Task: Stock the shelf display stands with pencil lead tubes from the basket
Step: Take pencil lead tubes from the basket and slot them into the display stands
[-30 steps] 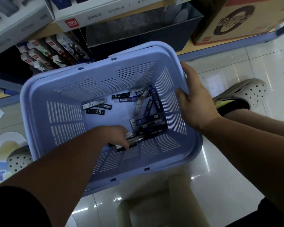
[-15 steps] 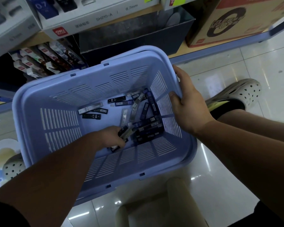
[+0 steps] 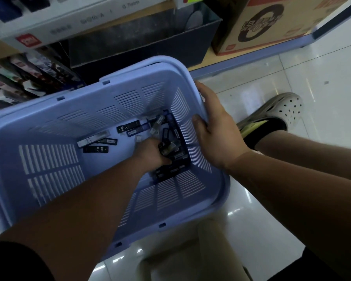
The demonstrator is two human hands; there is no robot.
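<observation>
Lilac plastic basket (image 3: 49, 126) holds dark pencil lead tubes (image 3: 170, 169), most heaped against its right wall, three loose tubes (image 3: 95, 149) mid-floor. The left hand (image 3: 150, 153) digs into the heap, fingers curled, seemingly round several tubes. The right hand (image 3: 217, 134) grips the right rim, thumb inside. A dark bin (image 3: 142, 43) and cardboard box (image 3: 261, 23) stand on the shelf behind.

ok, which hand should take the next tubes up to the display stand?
Left. The left hand is down inside the basket, fingers curled on pencil lead tubes at the pile in the right corner. The right hand grips the basket's right rim to steady it, so it isn't free.
</observation>
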